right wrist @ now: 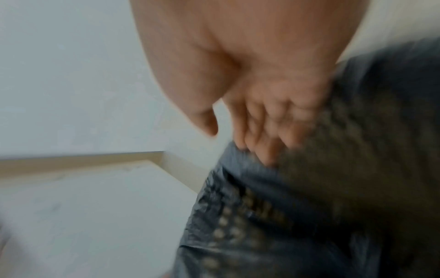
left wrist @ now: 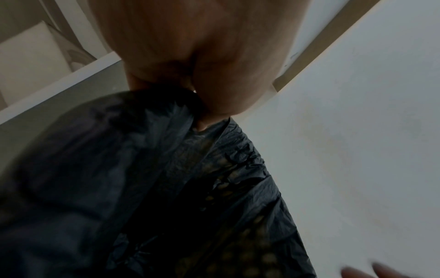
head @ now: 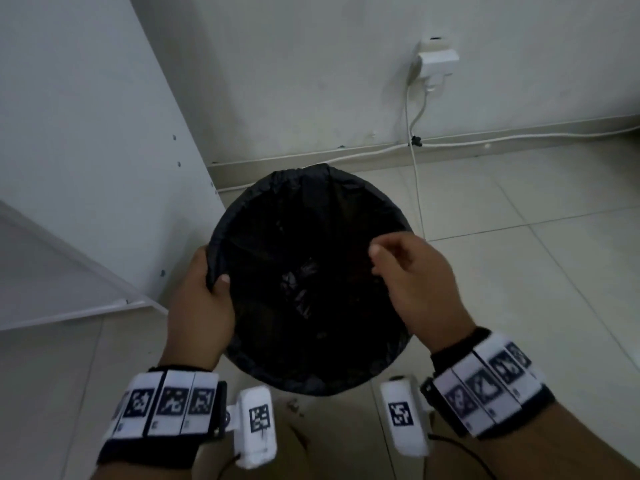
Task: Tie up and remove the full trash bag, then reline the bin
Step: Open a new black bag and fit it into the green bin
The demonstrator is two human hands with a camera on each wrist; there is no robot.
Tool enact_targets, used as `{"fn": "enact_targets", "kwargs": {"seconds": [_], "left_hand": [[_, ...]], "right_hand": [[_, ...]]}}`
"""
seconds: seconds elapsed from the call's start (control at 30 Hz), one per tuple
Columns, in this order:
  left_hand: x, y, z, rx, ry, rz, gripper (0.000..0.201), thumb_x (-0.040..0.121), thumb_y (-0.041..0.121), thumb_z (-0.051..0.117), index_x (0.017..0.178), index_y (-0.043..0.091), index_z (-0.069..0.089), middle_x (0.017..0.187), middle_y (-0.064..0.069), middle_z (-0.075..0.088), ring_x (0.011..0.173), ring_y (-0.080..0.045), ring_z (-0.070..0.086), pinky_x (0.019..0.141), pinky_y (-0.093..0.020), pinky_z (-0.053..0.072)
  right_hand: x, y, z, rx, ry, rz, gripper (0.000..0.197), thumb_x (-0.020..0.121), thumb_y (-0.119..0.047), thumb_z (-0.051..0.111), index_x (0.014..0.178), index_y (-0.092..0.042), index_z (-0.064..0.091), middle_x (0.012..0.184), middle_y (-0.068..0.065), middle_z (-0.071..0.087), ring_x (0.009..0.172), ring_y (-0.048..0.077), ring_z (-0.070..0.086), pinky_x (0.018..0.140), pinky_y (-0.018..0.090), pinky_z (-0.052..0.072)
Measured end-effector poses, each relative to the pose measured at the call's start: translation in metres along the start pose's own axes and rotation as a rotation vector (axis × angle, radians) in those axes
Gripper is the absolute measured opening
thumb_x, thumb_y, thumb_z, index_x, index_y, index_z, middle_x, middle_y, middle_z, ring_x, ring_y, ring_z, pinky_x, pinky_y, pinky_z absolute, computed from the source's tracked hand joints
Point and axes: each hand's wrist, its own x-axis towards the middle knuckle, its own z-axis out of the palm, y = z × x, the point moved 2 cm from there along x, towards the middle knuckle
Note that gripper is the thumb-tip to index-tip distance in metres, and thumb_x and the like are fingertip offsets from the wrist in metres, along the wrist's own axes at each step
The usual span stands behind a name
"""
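My left hand [head: 201, 299] pinches the thin, crinkly black bag [head: 270, 192] at the left rim of the round mesh bin [head: 311, 379] on the floor. My right hand [head: 412, 285] curls at the right rim; I cannot tell if it holds anything. A hard pull might rip the bag.

- The black bag [head: 304, 216] lines your round mesh bin [head: 311, 379], folded over its rim, between your hands.
- Your left hand [head: 201, 306] grips the bag's edge; your right hand [head: 408, 275] is over the opposite side.

Bin [head: 381, 199] between hands, before wall [head: 311, 81].
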Motion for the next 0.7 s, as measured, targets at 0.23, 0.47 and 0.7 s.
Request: {"fn": "enact_targets", "kwargs": {"seconds": [0.23, 0.47, 0.7], "left_hand": [[0.016, -0.004, -0.002, -0.012, 0.027, -0.06, 0.036, 0.1, 0.013, 0.048, 0.135, 0.022, 0.055, 0.116, 0.01, 0.056, 0.105, -0.01, 0.05, 0.089, -0.026, 0.036], [-0.017, -0.025, 0.0, -0.432, 0.122, -0.308, 0.019, 0.095, 0.017, 0.055, 0.111, 0.016, 0.068, 0.101, -0.001, 0.073, 0.102, -0.024, 0.068, 0.086, -0.034, 0.053], [-0.041, -0.02, -0.002, -0.345, 0.122, -0.255, 0.039, 0.096, 0.006, 0.058, 0.131, 0.024, 0.064, 0.117, 0.004, 0.072, 0.108, -0.015, 0.066, 0.098, -0.031, 0.048]], "right_hand": [[-0.03, 0.054, -0.005, -0.02, -0.073, 0.225, 0.027, 0.097, -0.033, 0.055, 0.123, -0.039, 0.052, 0.106, 0.003, 0.072, 0.089, 0.019, 0.07, 0.072, 0.041, 0.059], [-0.031, 0.058, 0.0, 0.349, -0.061, 0.357, 0.032, 0.1, -0.012, 0.049, 0.122, -0.029, 0.064, 0.087, 0.008, 0.076, 0.075, 0.026, 0.073, 0.056, 0.033, 0.058], [-0.011, 0.055, 0.001, 0.462, -0.116, 0.428, 0.026, 0.098, -0.01, 0.052, 0.113, -0.022, 0.069, 0.092, 0.016, 0.074, 0.081, 0.035, 0.072, 0.056, 0.035, 0.058]]}}
